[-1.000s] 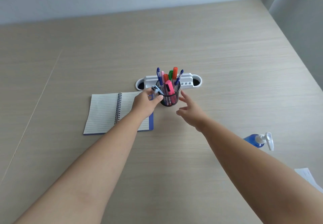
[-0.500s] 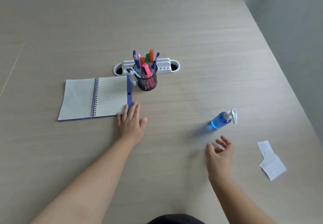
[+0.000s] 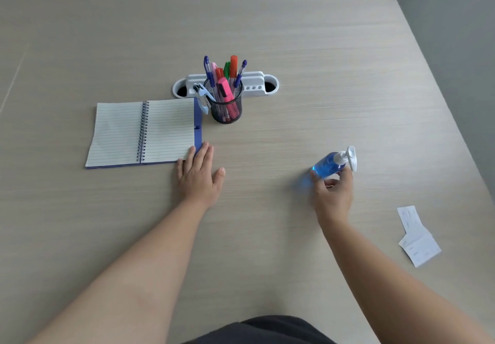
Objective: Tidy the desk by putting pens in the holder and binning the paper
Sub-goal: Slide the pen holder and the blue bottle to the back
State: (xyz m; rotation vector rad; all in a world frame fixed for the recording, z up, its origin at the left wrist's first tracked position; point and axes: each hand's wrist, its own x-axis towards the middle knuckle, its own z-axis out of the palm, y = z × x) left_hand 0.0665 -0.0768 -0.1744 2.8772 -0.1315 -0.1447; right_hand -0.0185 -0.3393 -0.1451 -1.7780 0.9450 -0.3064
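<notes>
The desk [image 3: 308,48] looks like pale, matt wood-grain laminate. The pen holder [image 3: 227,107] is black wire mesh. The spiral notebook [image 3: 142,131] has matt lined paper and metal coil binding. The pump bottle [image 3: 328,165] is glossy translucent blue plastic with a white plastic head.

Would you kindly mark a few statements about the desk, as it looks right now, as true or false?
1. The pens stand in the black mesh holder. True.
2. The right hand is picking up the paper slips. False: it is at the blue pump bottle; the slips lie untouched near the desk's right edge.
3. The left hand lies flat at the corner of the open notebook. True.
4. The notebook is closed. False: its lined pages show.
</notes>
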